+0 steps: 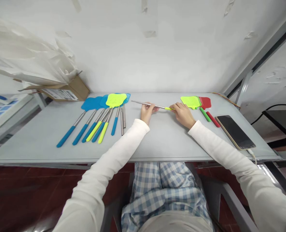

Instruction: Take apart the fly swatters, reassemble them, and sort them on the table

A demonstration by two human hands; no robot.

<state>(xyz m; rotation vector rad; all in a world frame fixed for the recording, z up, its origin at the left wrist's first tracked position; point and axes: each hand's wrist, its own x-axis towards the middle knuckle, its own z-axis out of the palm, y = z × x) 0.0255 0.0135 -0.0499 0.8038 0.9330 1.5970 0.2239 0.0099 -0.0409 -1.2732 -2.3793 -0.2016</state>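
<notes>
A thin metal rod [160,106] is held level over the middle of the table between my two hands. My left hand [147,112] is closed around the rod's middle, its bare end pointing left. At the other end, my right hand [181,113] grips a yellow-green handle sleeve [168,108] that sits on the rod, partly hidden by the fingers. Just right of that hand lie yellow-green fly swatter heads [190,101] and a red swatter head [205,102]. A green handle sleeve [204,114] and a red one [213,119] rest below them.
Several swatters with blue handles [66,136] and yellow-green handles [103,132] lie on the left, beside loose metal rods [122,121]. A phone [235,132] with a charging cable is at the right. A cardboard box [69,90] stands at the back left corner by the wall.
</notes>
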